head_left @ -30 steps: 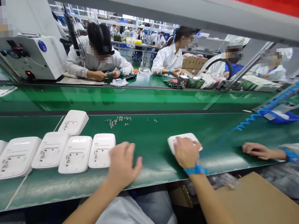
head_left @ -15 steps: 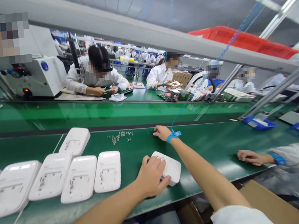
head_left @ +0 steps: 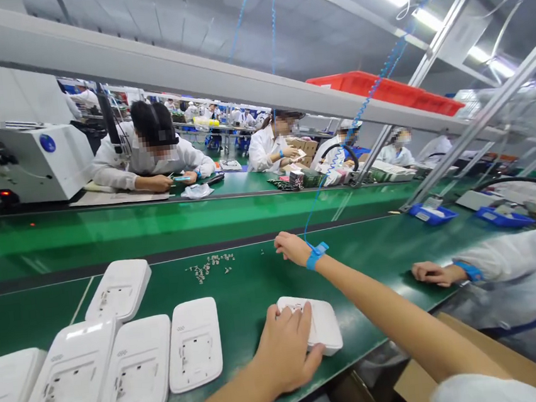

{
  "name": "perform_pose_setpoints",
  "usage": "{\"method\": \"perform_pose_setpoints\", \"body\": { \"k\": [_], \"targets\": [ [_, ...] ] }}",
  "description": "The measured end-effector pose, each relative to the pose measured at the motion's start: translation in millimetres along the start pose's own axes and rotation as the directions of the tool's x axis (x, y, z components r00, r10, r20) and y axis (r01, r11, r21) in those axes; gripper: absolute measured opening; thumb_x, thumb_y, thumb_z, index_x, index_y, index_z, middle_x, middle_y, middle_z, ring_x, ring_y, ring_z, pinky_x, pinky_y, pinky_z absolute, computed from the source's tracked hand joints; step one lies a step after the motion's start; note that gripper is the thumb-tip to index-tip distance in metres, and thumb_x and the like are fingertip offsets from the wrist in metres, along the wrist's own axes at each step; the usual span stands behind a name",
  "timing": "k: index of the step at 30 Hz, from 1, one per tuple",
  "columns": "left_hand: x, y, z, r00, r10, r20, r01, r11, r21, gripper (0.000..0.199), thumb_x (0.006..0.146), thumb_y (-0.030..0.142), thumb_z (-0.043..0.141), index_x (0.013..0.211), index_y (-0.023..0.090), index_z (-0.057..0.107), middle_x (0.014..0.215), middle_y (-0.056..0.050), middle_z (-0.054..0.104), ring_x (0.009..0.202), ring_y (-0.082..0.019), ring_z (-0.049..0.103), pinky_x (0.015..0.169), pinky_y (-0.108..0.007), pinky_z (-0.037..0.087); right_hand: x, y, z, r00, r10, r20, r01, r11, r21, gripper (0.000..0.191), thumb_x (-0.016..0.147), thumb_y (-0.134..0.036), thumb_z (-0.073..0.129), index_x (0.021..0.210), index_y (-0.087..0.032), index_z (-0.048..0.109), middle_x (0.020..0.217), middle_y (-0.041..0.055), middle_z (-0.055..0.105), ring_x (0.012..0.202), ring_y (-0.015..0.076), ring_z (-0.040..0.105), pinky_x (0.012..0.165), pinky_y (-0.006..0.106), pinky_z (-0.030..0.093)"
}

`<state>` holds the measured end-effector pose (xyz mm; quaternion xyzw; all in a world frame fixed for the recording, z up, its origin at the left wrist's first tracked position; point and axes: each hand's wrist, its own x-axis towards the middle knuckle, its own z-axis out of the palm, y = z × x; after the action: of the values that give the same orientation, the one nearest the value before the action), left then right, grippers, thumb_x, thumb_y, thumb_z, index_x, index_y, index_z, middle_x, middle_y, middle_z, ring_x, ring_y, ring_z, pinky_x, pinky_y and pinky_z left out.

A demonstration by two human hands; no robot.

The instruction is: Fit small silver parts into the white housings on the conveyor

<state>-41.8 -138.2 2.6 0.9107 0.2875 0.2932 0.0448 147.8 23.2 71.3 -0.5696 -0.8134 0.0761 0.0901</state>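
My left hand lies over the left part of a white plastic housing near the table's front edge, its fingers spread across the top and the thumb along the near side. Beyond it, my right hand, with a blue wrist strap, hovers over the green table with fingers curled; whether they hold anything is too small to tell. Small metal parts lie scattered to its left. Several more white housings stand at the left, among them one nearest my left hand.
A co-worker's hand rests on the green table at the right. Blue trays stand behind it. A metal frame holds a red bin overhead. A white machine and people in white are across the bench.
The camera view has shifted, so the housings and table appear lower and further left. My left hand still covers the housing; my right hand remains near the small parts, its fingers still curled.
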Motion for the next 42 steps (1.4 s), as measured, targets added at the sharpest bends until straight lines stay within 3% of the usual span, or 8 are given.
{"method": "perform_pose_setpoints", "body": {
  "k": [4,7,13,16,21,26,36,42],
  "targets": [
    [1,10,-4.7,1.000,0.017,0.012,-0.016,0.996,-0.090,0.048,0.094,0.047,0.046,0.128,0.015,0.056,0.108,-0.010,0.068,0.096,-0.024,0.056,0.085,-0.042,0.036,-58,-18,-2,0.981,-0.195,-0.002,0.195,0.976,0.094,0.031,0.094,-0.007,0.036,0.115,-0.019,0.055,0.117,0.0093,0.054,0.086,0.0127,0.061,0.078,0.027,0.052],
    [10,4,-9.4,0.985,-0.175,-0.003,0.172,0.972,-0.158,0.024,0.094,0.034,0.045,0.099,0.020,0.063,0.093,-0.006,0.064,0.092,-0.021,0.053,0.081,-0.039,0.035,-107,-30,-4,0.951,-0.297,-0.084,0.307,0.941,0.145,0.033,0.096,-0.012,0.033,0.119,-0.020,0.055,0.112,0.0092,0.058,0.091,0.0157,0.061,0.082,0.032,0.054],
    [21,-16,-3.9,0.897,-0.442,0.028,0.442,0.889,-0.117,0.027,0.083,0.029,0.063,0.110,0.025,0.066,0.110,-0.007,0.053,0.106,-0.025,0.043,0.086,-0.041,0.037,-160,-41,-5,0.996,-0.067,-0.062,0.071,0.996,0.051,0.022,0.095,-0.018,0.043,0.109,-0.020,0.060,0.091,0.0037,0.068,0.085,0.0177,0.064,0.078,0.031,0.051],
    [20,-17,-1.8,0.901,-0.425,0.084,0.433,0.885,-0.170,0.018,0.084,0.030,0.063,0.100,0.026,0.069,0.112,-0.006,0.053,0.108,-0.026,0.041,0.089,-0.043,0.037,-166,-42,3,0.978,-0.193,-0.077,0.184,0.976,-0.116,0.019,0.097,-0.019,0.046,0.093,-0.019,0.065,0.087,0.0058,0.068,0.082,0.0197,0.060,0.076,0.032,0.049],
    [19,-17,-3.6,0.899,-0.428,0.094,0.438,0.875,-0.204,0.013,0.081,0.030,0.067,0.092,0.024,0.070,0.109,-0.005,0.056,0.107,-0.025,0.041,0.088,-0.042,0.037,-164,-47,18,0.910,-0.398,-0.118,0.360,0.899,-0.250,0.020,0.098,-0.014,0.047,0.095,-0.016,0.067,0.086,0.0078,0.065,0.080,0.0210,0.054,0.072,0.033,0.046],
    [19,-17,-2.6,0.893,-0.447,0.041,0.444,0.866,-0.231,0.008,0.083,0.026,0.065,0.082,0.025,0.073,0.104,-0.003,0.060,0.105,-0.023,0.043,0.085,-0.042,0.035,-163,-53,28,0.927,-0.348,-0.143,0.302,0.915,-0.266,0.017,0.099,-0.015,0.048,0.105,-0.012,0.064,0.085,0.0075,0.063,0.080,0.0217,0.052,0.072,0.034,0.043],
    [21,-16,-2.0,0.890,-0.456,0.016,0.449,0.870,-0.202,0.013,0.084,0.024,0.063,0.074,0.023,0.073,0.101,-0.002,0.065,0.103,-0.022,0.045,0.082,-0.043,0.032,-167,-47,27,0.904,-0.426,-0.045,0.397,0.872,-0.287,0.018,0.098,-0.013,0.049,0.095,-0.014,0.066,0.086,0.0072,0.059,0.079,0.0199,0.047,0.073,0.032,0.039],
    [21,-17,-2.9,0.891,-0.453,0.030,0.448,0.867,-0.220,0.013,0.081,0.024,0.062,0.071,0.023,0.069,0.101,-0.001,0.065,0.103,-0.023,0.045,0.083,-0.044,0.030,-167,-48,32,0.930,-0.357,-0.084,0.329,0.914,-0.238,0.015,0.098,-0.016,0.053,0.090,-0.014,0.065,0.087,0.0077,0.059,0.082,0.0203,0.050,0.075,0.031,0.042]
  ]
}}
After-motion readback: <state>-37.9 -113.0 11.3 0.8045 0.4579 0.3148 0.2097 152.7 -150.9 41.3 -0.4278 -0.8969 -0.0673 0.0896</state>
